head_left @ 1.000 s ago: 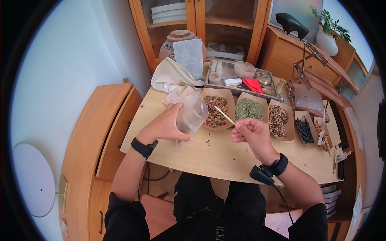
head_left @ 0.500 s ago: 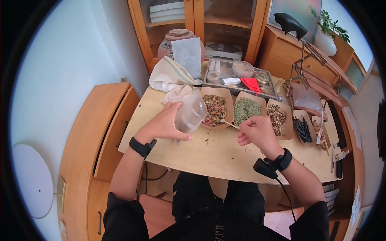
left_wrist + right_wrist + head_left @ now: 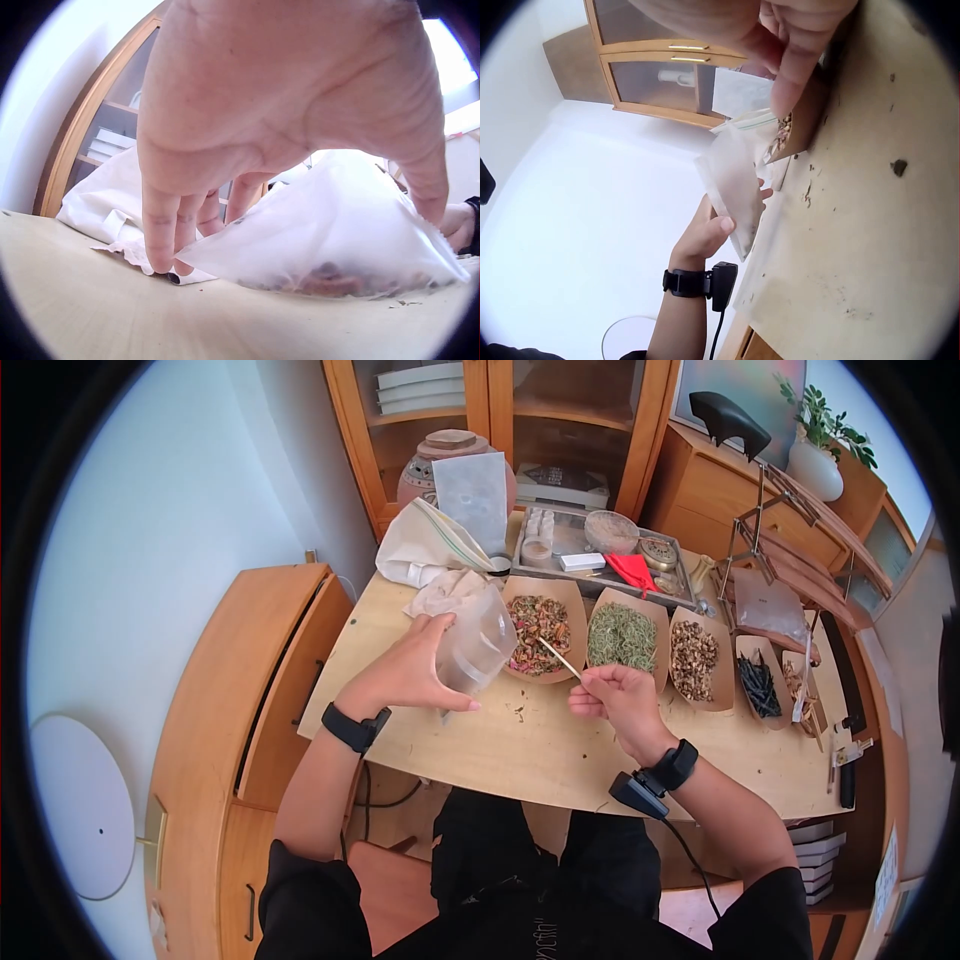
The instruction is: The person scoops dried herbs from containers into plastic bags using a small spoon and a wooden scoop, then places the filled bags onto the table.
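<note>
The wooden counter [image 3: 480,760] carries a shallow grey tray [image 3: 560,530] at its back and a pale zip pouch [image 3: 415,550] beside it. Nearer stand paper trays of dried plants, one with a flower mix [image 3: 540,635]. Just left of that mix is the translucent bag [image 3: 476,645], reddish-brown bits at its bottom. The left hand [image 3: 405,668] holds it, fingers and thumb spread apart around its sides. The right hand [image 3: 625,705] has thumb and fingers together, pinching a slim spoon [image 3: 562,660], its tip at the mix.
</note>
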Demonstrator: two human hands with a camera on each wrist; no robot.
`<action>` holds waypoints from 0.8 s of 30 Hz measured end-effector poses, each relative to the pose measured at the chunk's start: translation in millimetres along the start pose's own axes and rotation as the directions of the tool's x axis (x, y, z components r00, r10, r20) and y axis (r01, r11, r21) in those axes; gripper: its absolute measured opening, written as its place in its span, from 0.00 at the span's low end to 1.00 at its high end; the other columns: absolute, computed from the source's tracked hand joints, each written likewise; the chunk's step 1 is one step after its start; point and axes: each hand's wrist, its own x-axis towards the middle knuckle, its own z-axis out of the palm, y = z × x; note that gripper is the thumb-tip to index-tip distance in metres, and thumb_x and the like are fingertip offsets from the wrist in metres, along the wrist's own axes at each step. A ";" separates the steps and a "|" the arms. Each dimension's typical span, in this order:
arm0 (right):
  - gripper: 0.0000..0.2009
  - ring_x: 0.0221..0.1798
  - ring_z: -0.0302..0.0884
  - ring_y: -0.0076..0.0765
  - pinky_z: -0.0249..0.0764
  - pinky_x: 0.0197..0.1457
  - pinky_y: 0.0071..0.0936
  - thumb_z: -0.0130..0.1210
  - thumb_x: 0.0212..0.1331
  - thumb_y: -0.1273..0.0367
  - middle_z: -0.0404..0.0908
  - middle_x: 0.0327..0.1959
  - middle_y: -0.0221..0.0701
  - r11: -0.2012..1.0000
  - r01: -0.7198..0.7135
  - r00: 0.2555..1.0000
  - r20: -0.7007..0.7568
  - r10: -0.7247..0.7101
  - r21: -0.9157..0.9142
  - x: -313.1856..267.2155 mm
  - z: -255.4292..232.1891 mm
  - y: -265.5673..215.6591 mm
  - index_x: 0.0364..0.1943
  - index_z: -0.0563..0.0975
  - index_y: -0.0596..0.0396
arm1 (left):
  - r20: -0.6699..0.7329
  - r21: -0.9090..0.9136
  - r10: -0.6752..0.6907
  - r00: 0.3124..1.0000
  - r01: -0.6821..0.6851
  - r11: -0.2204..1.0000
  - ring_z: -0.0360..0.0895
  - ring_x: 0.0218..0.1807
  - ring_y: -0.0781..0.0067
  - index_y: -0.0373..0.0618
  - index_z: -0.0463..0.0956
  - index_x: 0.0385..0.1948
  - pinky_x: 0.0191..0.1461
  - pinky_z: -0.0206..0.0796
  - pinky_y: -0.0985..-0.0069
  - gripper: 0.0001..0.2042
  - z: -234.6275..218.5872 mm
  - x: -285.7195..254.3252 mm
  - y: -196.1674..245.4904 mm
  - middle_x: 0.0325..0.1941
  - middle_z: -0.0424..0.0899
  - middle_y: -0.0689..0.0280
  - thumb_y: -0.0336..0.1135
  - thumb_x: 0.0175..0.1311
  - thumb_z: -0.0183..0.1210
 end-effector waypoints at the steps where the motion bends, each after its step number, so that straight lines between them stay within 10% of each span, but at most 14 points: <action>1: 0.07 0.33 0.83 0.32 0.83 0.39 0.26 0.52 0.65 0.73 0.82 0.33 0.40 1.000 0.000 1.000 -0.001 0.000 0.001 -0.2 -0.8 1.2 0.39 0.75 0.65 | 0.001 0.000 0.001 1.000 -0.001 1.000 0.63 0.64 0.46 0.24 0.51 0.64 0.66 0.58 0.67 0.58 0.2 0.2 -0.1 0.62 0.60 0.41 0.55 0.33 0.74; 16: 0.07 0.31 0.83 0.32 0.84 0.37 0.26 0.53 0.64 0.74 0.82 0.31 0.39 0.994 0.106 0.994 0.025 -0.105 -0.005 -20.1 5.2 -34.2 0.39 0.76 0.67 | 0.005 0.018 -0.015 1.000 0.015 1.000 0.64 0.63 0.46 0.24 0.52 0.63 0.66 0.59 0.68 0.58 1.8 2.9 1.1 0.61 0.61 0.41 0.56 0.32 0.74; 21: 0.05 0.31 0.82 0.26 0.82 0.35 0.22 0.52 0.63 0.77 0.82 0.30 0.36 0.922 0.295 0.944 0.227 -0.240 -0.251 -27.2 16.4 -37.0 0.38 0.77 0.67 | -0.004 0.021 0.018 1.000 -0.018 1.000 0.64 0.64 0.46 0.24 0.52 0.63 0.66 0.58 0.67 0.58 3.6 6.3 5.2 0.61 0.61 0.41 0.57 0.32 0.73; 24: 0.05 0.28 0.82 0.25 0.81 0.31 0.20 0.52 0.61 0.77 0.81 0.27 0.36 0.892 0.338 0.941 0.103 -0.322 -0.298 -30.8 17.1 -41.3 0.35 0.77 0.68 | -0.005 0.013 0.018 1.000 -0.018 1.000 0.63 0.65 0.46 0.24 0.52 0.63 0.67 0.58 0.67 0.58 4.0 6.6 4.0 0.62 0.61 0.41 0.57 0.32 0.74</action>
